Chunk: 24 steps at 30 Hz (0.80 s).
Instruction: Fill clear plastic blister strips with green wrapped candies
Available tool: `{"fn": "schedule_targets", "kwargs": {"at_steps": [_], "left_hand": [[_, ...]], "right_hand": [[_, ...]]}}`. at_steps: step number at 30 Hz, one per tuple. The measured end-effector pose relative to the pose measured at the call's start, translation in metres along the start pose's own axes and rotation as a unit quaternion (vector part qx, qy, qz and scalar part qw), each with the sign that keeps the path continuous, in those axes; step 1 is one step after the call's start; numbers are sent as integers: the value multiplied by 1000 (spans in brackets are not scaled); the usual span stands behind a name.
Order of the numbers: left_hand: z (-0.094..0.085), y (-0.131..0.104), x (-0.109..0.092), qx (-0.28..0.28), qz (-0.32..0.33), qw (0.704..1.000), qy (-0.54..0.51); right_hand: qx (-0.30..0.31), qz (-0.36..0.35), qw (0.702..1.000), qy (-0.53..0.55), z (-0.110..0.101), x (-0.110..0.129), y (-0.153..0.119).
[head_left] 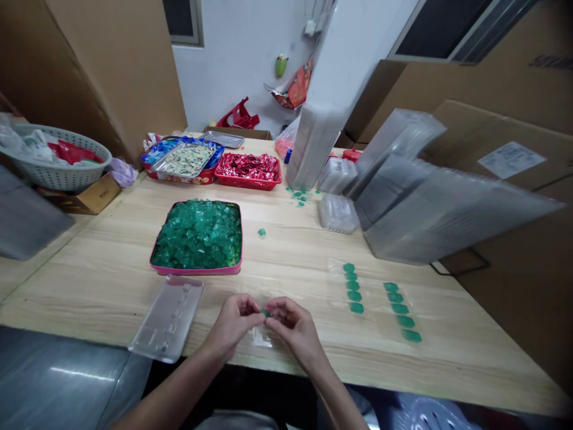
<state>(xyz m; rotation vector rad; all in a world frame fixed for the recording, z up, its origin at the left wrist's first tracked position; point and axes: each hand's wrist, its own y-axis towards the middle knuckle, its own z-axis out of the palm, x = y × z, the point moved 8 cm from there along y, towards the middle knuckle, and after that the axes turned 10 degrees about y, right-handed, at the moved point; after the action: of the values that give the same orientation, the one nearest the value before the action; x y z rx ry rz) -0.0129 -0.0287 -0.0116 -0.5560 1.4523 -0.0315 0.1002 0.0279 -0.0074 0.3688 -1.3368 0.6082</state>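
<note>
My left hand [236, 322] and my right hand [292, 322] meet fingertip to fingertip near the table's front edge. Between them they pinch a small green piece [265, 312], mostly covered by the fingers. Under the hands lies a clear plastic sheet or tray [262, 339]. To the left stands a pink-rimmed tin [197, 270] heaped with green translucent pieces [199, 233]. In front of it rests a clear plastic tray [168, 319]. On the right, two clear strips carry rows of green pieces [353, 285] [401, 308].
One loose green piece [262, 232] lies mid-table. Behind are a red tray [250, 184] of red wrapped packets and a metal tray [183, 160]. Stacked clear plastic trays [403, 221] stand at the right, near cardboard boxes [505, 149]. A grey basket [62, 170] sits far left.
</note>
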Motion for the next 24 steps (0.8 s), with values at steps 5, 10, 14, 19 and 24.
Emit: {"fn": "schedule_targets", "kwargs": {"at_steps": [5, 10, 14, 19, 24], "left_hand": [[4, 45, -9, -55, 53, 992, 96], [5, 81, -6, -117, 77, 973, 184], [0, 87, -1, -160, 89, 954, 238], [0, 82, 2, -169, 111, 945, 257], [3, 79, 2, -145, 114, 965, 189]], "right_hand": [[-26, -42, 992, -112, -20, 8, 39], [-35, -41, 970, -239, -25, 11, 69], [-11, -40, 956, -291, -21, 3, 76], [20, -57, 929, -364, -21, -4, 80], [31, -130, 901, -412, 3, 29, 94]]}}
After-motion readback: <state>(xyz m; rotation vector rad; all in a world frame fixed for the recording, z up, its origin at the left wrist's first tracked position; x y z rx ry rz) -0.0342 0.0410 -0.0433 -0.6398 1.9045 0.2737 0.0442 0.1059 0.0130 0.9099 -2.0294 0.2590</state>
